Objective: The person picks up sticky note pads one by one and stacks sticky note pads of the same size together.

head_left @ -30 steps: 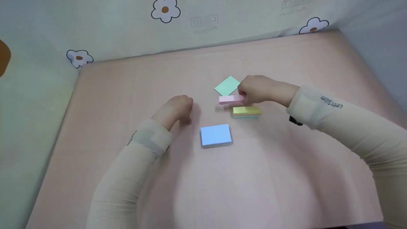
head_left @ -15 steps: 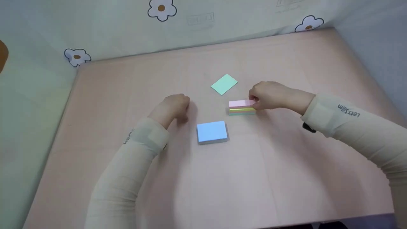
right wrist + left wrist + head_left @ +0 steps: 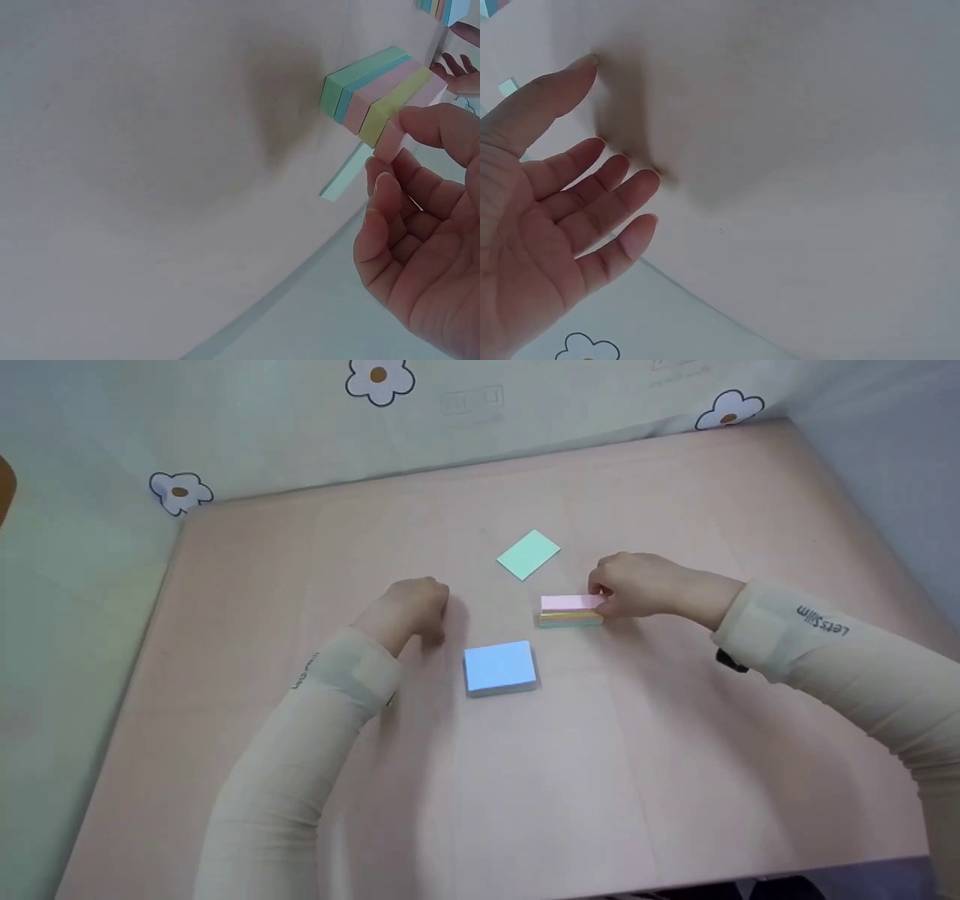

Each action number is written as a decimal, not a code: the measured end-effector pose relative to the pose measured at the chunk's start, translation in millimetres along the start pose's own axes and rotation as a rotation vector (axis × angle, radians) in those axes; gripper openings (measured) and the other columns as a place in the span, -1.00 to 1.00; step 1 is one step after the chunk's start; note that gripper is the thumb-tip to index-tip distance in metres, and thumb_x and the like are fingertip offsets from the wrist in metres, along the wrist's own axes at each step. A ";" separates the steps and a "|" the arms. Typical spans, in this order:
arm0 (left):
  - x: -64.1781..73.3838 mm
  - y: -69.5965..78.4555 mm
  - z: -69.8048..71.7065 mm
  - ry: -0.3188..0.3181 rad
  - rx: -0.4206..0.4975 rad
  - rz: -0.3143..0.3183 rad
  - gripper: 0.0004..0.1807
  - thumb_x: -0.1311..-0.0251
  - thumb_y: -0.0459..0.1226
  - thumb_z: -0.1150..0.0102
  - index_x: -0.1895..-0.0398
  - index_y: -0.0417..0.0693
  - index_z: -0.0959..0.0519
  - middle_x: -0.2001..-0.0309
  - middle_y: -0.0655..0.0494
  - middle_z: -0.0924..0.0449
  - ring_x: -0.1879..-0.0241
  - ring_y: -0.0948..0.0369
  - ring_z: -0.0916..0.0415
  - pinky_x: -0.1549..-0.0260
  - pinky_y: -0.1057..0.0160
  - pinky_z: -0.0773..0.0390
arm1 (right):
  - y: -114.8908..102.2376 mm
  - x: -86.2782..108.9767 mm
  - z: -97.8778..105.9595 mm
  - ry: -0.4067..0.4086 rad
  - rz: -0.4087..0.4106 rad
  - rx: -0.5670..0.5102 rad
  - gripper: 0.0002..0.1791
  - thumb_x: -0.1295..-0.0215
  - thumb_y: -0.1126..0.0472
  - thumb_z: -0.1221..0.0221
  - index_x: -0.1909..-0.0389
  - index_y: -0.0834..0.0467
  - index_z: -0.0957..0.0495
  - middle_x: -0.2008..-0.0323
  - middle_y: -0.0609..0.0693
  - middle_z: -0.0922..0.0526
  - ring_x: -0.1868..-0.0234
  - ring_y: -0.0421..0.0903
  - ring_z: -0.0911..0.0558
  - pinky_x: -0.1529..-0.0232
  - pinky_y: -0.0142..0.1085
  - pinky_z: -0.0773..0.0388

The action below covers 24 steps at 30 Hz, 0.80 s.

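My right hand (image 3: 634,583) pinches the right end of a narrow pink sticky note pad (image 3: 566,602) between thumb and fingers. That pad lies on top of a stack of narrow sticky note pads (image 3: 571,621). From the right wrist view the stack's layers show as green (image 3: 330,96), blue, pink and yellow, with the pink pad (image 3: 389,141) at the fingertips. To the left, my left hand (image 3: 409,611) holds nothing, its fingers (image 3: 607,214) loosely bent and spread from the thumb, low over the table. Between the hands, nearer me, sits a larger stack of sticky notes with a blue top (image 3: 500,666).
A mint green sticky note pad (image 3: 529,555) lies turned at an angle behind the stack. The pink-covered table (image 3: 315,555) meets a pale curtain with flower prints (image 3: 379,379) at the back. Its front edge shows at lower right.
My right hand has carried the pink pad rightward and toward me, down onto the narrow stack. During the last half second it hardly moves. My left hand stays in place.
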State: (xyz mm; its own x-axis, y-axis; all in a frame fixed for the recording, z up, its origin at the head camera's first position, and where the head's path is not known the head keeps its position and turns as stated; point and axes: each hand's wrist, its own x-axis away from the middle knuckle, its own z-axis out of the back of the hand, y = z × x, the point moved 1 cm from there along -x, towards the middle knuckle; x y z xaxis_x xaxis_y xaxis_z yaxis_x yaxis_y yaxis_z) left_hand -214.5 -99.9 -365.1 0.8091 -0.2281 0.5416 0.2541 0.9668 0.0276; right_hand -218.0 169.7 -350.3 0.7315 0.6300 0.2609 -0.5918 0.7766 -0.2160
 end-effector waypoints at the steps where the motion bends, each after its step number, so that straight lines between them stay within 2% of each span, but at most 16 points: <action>1: -0.5 2.8 1.5 0.001 0.004 0.003 -0.70 -0.03 -0.32 -0.17 0.13 -0.21 -0.49 0.18 -0.04 -0.48 0.26 0.08 -0.33 0.16 0.16 -0.43 | 0.3 -0.3 -0.2 0.003 0.002 -0.001 -0.81 -0.04 0.30 -0.15 0.30 0.29 -0.57 0.42 0.08 -0.50 0.39 -0.02 -0.42 0.31 -0.17 -0.39; 4: -2.4 18.0 5.4 0.045 0.015 -0.031 -0.70 -0.11 -0.27 -0.12 0.08 -0.19 -0.49 0.12 -0.04 -0.50 0.22 0.09 -0.37 0.11 0.17 -0.44 | -0.1 0.1 0.3 0.007 0.006 -0.006 -0.78 -0.05 0.28 -0.16 0.27 0.29 -0.57 0.39 0.09 -0.52 0.37 -0.01 -0.44 0.27 -0.15 -0.41; 9: -5.9 56.5 10.7 0.151 0.056 -0.171 -0.54 -0.19 -0.16 -0.10 -0.14 -0.11 -0.41 -0.06 0.00 -0.48 0.00 0.12 -0.42 -0.03 0.19 -0.41 | 0.8 1.6 -0.4 0.015 0.022 -0.027 -0.79 -0.05 0.29 -0.17 0.27 0.28 -0.57 0.36 0.10 -0.54 0.35 0.00 -0.46 0.24 -0.13 -0.43; 11: -7.4 70.2 13.6 0.165 0.058 -0.217 -0.51 -0.18 -0.14 -0.12 -0.17 -0.09 -0.40 -0.09 0.02 -0.47 -0.06 0.13 -0.40 -0.06 0.20 -0.39 | 1.2 2.2 -1.2 0.018 0.031 -0.035 -0.80 -0.05 0.30 -0.17 0.28 0.29 -0.57 0.35 0.10 -0.55 0.35 0.01 -0.47 0.25 -0.12 -0.44; 14: -10.1 86.4 16.9 0.177 0.014 -0.264 -0.54 -0.17 -0.15 -0.13 -0.13 -0.10 -0.44 -0.05 0.03 -0.50 -0.02 0.15 -0.42 -0.02 0.22 -0.40 | 0.9 3.6 -1.5 0.035 0.048 -0.038 -0.80 -0.04 0.31 -0.19 0.29 0.30 -0.57 0.37 0.10 -0.58 0.37 0.00 -0.48 0.26 -0.14 -0.45; 19: -14.0 100.4 16.3 0.176 -0.017 -0.282 -0.68 -0.15 -0.23 -0.13 0.02 -0.12 -0.51 0.14 0.04 -0.54 0.25 0.17 -0.36 0.19 0.28 -0.41 | -0.5 4.2 -1.6 0.029 0.042 -0.041 -0.75 -0.03 0.32 -0.18 0.24 0.33 -0.57 0.35 0.12 -0.59 0.34 0.01 -0.49 0.24 -0.13 -0.46; 24: -16.4 101.7 12.8 0.190 0.015 -0.260 -0.76 -0.15 -0.30 -0.08 0.11 -0.12 -0.55 0.23 0.04 -0.55 0.34 0.17 -0.33 0.27 0.29 -0.39 | 2.3 1.6 -3.9 -0.015 0.005 -0.026 -0.78 -0.04 0.31 -0.17 0.27 0.32 -0.59 0.39 0.10 -0.59 0.38 -0.01 -0.46 0.26 -0.14 -0.44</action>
State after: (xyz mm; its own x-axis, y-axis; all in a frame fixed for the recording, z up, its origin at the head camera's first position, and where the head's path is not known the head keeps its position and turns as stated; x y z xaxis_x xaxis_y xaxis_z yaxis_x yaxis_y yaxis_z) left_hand -208.7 3.7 -360.4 0.8026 -0.4842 0.3483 0.4591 0.8743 0.1576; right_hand -216.9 172.5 -354.0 0.7234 0.6338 0.2739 -0.5860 0.7734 -0.2417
